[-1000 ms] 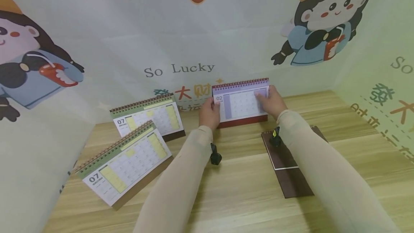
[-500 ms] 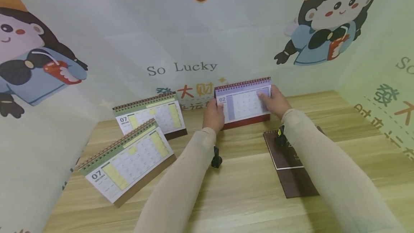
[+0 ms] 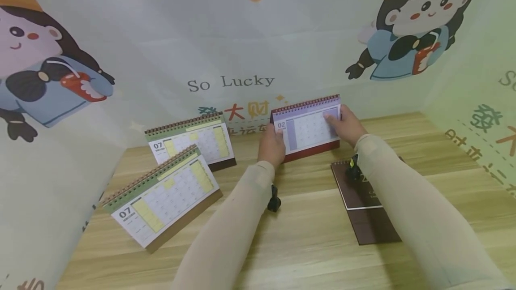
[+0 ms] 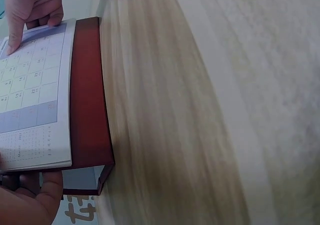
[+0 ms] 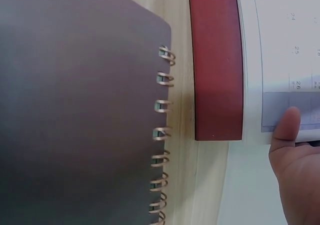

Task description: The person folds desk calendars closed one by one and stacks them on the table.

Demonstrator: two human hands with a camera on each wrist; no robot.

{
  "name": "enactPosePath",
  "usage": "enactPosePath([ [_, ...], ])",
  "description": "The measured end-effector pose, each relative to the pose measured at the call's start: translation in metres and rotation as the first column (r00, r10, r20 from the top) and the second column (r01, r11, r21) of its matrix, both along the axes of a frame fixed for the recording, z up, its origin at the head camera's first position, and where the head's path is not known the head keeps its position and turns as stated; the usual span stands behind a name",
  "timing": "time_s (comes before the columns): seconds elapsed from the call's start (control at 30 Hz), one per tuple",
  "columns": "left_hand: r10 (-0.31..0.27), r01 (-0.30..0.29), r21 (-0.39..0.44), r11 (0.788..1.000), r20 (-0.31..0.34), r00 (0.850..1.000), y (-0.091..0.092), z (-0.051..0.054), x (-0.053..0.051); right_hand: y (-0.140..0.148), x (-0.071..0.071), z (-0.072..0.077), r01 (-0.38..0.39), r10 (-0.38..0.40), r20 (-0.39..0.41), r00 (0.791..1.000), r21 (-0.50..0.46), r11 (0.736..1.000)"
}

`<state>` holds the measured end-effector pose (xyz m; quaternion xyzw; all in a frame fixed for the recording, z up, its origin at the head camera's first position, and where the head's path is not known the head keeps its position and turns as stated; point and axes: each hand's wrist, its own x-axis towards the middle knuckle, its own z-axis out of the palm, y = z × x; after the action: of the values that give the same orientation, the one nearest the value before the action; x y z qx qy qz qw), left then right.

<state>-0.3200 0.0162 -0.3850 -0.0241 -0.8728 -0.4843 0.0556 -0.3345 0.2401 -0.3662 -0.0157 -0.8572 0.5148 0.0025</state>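
Observation:
A spiral-bound desk calendar (image 3: pixel 308 131) with a purple page marked 02 and a red base stands upright near the back wall. My left hand (image 3: pixel 272 146) grips its left edge, fingers behind the page in the left wrist view. At the right edge my right hand (image 3: pixel 349 125) pinches it, with the thumb laid on the purple strip of the page. The red base (image 4: pixel 89 90) shows below the pages, and the calendar is propped like a tent. Close under my right forearm lies a dark brown spiral calendar (image 3: pixel 354 194), flat and partly hidden by the sleeve.
Two green-topped desk calendars marked 07 stand on the left: the front one (image 3: pixel 173 191) overlaps the rear one (image 3: pixel 205 147). All rest on a wood-grain tabletop (image 3: pixel 302 240). A printed cloth wall (image 3: pixel 173 53) encloses the back and sides.
The whole scene shifts slightly rightward in the head view. Both hands keep their hold on the purple calendar, which stays in about the same place on the table.

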Motion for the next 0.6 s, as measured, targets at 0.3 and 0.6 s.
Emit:
enactPosePath([
  [0.3, -0.002, 0.002, -0.011, 1.000, -0.009, 1.000, 0.000, 0.000, 0.006, -0.002, 0.001, 0.000, -0.008, 0.008, -0.007, 1.000, 0.022, 1.000],
  [0.6, -0.011, 0.010, -0.013, 1.000, -0.024, 1.000, 0.001, -0.002, 0.012, 0.001, 0.000, 0.000, -0.036, 0.036, -0.010, 0.999, -0.007, 0.999],
])
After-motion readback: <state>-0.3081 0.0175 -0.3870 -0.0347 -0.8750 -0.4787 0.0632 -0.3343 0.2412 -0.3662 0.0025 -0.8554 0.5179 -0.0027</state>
